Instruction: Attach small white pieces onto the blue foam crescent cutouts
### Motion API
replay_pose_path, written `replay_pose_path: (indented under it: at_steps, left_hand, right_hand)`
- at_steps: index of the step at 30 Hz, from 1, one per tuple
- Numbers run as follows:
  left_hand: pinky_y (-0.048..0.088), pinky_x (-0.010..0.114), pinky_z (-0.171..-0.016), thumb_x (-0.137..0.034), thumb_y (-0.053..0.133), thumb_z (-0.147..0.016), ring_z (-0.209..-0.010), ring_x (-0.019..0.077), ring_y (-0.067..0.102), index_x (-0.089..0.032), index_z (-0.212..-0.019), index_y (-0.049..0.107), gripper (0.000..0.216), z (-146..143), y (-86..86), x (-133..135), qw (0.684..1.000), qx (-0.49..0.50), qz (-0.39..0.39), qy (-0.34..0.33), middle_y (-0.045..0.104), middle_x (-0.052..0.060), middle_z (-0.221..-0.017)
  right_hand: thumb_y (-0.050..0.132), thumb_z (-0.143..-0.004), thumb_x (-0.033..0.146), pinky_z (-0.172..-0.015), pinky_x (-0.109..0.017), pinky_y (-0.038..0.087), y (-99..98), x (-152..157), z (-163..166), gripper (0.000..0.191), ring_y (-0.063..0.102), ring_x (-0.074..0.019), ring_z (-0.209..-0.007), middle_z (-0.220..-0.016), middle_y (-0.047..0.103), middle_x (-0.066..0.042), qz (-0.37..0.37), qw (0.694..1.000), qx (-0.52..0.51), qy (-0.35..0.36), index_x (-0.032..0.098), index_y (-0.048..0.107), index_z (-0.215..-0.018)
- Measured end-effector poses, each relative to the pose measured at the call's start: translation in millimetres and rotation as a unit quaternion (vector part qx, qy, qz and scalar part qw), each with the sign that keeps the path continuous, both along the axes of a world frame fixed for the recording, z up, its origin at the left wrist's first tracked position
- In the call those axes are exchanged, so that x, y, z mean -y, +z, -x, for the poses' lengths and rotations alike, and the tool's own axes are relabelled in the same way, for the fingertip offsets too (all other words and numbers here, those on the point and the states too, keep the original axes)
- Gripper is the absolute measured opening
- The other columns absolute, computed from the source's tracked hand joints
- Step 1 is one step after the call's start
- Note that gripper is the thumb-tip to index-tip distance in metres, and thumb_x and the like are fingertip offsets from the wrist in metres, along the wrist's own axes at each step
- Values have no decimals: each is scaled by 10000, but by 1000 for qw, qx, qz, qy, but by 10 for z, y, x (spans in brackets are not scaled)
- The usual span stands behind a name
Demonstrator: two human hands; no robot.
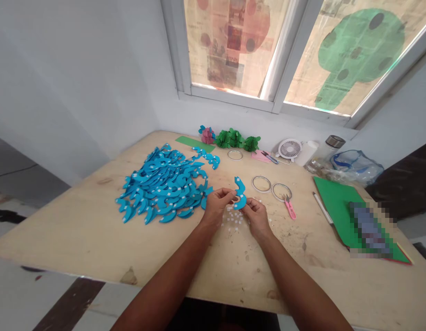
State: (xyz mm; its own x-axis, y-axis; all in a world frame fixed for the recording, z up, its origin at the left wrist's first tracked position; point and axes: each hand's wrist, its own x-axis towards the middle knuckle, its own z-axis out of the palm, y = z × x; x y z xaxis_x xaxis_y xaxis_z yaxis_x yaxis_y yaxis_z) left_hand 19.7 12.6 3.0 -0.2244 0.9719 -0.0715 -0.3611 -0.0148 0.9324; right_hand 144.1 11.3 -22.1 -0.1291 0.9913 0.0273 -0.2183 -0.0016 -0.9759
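Note:
Between my hands, above the table, is a curved blue paper piece point(240, 201) with small white squares on it; a second curl of blue rises from its top. My left hand point(217, 202) pinches it from the left, and my right hand point(256, 214) grips its lower right end. The fingers of both hands are closed on it. Below lie several small white squares point(236, 220) scattered on the wood. Left of my left hand is a large heap of similar blue paper pieces point(164, 184), many bearing white squares.
The wooden table point(147, 253) also holds tape rolls point(261, 177), pink thread snips point(289, 208), a white pen point(322, 208) and green sheets point(332, 197). Along the wall stand green paper shapes point(235, 138), a small fan point(290, 149) and a bottle point(332, 145).

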Motion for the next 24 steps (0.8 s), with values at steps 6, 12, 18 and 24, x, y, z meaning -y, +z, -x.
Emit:
replay_pose_path:
  at_steps: [6, 12, 18, 24]
  left_hand:
    - [424, 252, -553, -317, 718, -554, -545, 143, 576, -142, -612, 640, 200, -37, -23, -7, 999, 14, 3, 28, 637, 29, -555]
    - [409, 242, -539, -315, 716, -548, -543, 128, 557, -145, -581, 626, 195, -47, -28, -2, 999, 16, 2, 38, 627, 16, -558]
    - [394, 231, -512, -306, 705, -556, -532, 123, 537, -151, -572, 625, 175, -41, -19, 4, 999, -8, -2, 44, 613, 13, -542]
    - [398, 229, -506, -310, 701, -557, -536, 125, 539, -153, -578, 625, 175, -44, -29, -1, 998, -17, -1, 52, 616, 14, -551]
  right_hand:
    - [688, -633, 359, -554, -240, 371, -6, -3, 4, 193, 482, -126, -569, -591, 580, 3, -9, 1000, 11, 1, 179, 619, -643]
    - [684, -632, 355, -556, -238, 370, -15, -4, -1, 196, 481, -124, -571, -600, 582, 1, -10, 1000, 13, 0, 175, 608, -626]
    - [681, -639, 336, -561, -241, 371, -5, -1, 1, 181, 481, -123, -569, -580, 573, 7, -12, 1000, 10, 0, 177, 600, -605]
    - [679, -643, 349, -568, -247, 382, -2, 2, 4, 186, 498, -130, -581, -598, 593, 1, -15, 1000, 15, 1, 178, 609, -625]
